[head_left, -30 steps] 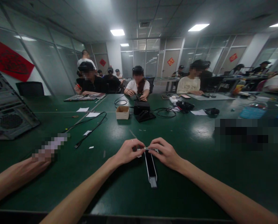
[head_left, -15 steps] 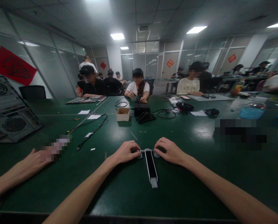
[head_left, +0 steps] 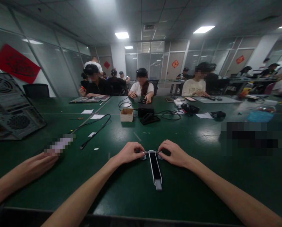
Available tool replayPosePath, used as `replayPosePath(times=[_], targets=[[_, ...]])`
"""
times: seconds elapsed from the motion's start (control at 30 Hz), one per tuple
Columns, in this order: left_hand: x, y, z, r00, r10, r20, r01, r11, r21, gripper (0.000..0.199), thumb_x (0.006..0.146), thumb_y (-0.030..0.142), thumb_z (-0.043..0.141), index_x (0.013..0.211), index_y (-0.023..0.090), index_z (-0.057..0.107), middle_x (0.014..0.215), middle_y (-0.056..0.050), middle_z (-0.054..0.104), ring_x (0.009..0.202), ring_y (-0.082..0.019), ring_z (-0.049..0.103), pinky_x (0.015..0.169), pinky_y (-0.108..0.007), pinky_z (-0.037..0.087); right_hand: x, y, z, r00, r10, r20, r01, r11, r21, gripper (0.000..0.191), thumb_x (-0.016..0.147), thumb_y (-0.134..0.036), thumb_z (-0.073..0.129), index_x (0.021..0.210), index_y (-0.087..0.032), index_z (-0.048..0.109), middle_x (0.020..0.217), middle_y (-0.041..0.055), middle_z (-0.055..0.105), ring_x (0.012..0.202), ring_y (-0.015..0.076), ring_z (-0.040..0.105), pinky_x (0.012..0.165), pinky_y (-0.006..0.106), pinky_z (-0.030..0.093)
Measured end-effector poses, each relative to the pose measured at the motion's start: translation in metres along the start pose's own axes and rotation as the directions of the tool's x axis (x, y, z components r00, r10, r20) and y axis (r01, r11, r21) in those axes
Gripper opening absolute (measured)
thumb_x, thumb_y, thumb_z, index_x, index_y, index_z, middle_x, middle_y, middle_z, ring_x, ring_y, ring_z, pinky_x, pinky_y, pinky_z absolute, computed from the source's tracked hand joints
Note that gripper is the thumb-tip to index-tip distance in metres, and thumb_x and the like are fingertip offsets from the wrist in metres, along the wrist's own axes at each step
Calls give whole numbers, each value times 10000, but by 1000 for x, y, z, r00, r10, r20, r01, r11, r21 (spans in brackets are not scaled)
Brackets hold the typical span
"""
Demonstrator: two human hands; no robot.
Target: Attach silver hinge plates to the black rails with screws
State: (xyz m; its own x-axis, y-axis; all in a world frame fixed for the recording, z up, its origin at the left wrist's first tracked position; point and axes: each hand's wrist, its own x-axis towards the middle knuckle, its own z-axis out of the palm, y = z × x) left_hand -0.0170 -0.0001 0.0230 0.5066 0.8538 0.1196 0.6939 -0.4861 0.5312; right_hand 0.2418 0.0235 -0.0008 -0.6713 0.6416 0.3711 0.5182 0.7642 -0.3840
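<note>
On the green table [head_left: 122, 195] lies a long, narrow device [head_left: 155, 168] with a black face, a pale frame and a grey tab at its near end. Small metal parts stick out on both sides of its far end. My left hand [head_left: 131, 153] pinches the small metal part [head_left: 143, 156] on the left. Opposite it, my right hand [head_left: 172, 153] has its fingers closed on the small metal part [head_left: 160, 156] on the right. The fingertips partly cover both parts, so their exact shape is hard to make out.
Another person's hand [head_left: 40, 162] holds a blurred phone-like object at the left. A computer case [head_left: 15, 110] stands behind it. Further back are a black cable [head_left: 95, 132], a small box [head_left: 126, 115], a black device [head_left: 147, 113] and seated people. A blue bag [head_left: 261, 116] lies right.
The whole view has shifted slightly, moving most things a little to the right. My hands keep their places at the metal parts. The other person's hand has turned a little with its object.
</note>
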Motion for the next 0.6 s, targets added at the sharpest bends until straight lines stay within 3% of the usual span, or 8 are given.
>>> replayPosePath(times=[0.33, 0.6], targets=[[0, 0, 3, 999, -52, -5, 52, 994, -95, 148, 818, 285, 614, 852, 165, 692, 767, 8, 650, 654, -127, 548, 609, -225, 403, 0, 0, 0, 1000, -7, -3, 7, 1000, 4, 89, 862, -226, 571, 903, -171, 627, 925, 62, 613, 856, 177, 559, 764, 350, 497], [1, 0, 4, 998, -66, -24, 65, 997, -46, 183, 807, 332, 638, 864, 164, 682, 805, -7, 637, 698, -147, 552, 618, -239, 405, 0, 1, 0, 1000, -16, -5, 16, 1000, 9, 95, 863, -243, 568, 892, -177, 629, 919, 62, 618, 857, 182, 563, 763, 357, 503]])
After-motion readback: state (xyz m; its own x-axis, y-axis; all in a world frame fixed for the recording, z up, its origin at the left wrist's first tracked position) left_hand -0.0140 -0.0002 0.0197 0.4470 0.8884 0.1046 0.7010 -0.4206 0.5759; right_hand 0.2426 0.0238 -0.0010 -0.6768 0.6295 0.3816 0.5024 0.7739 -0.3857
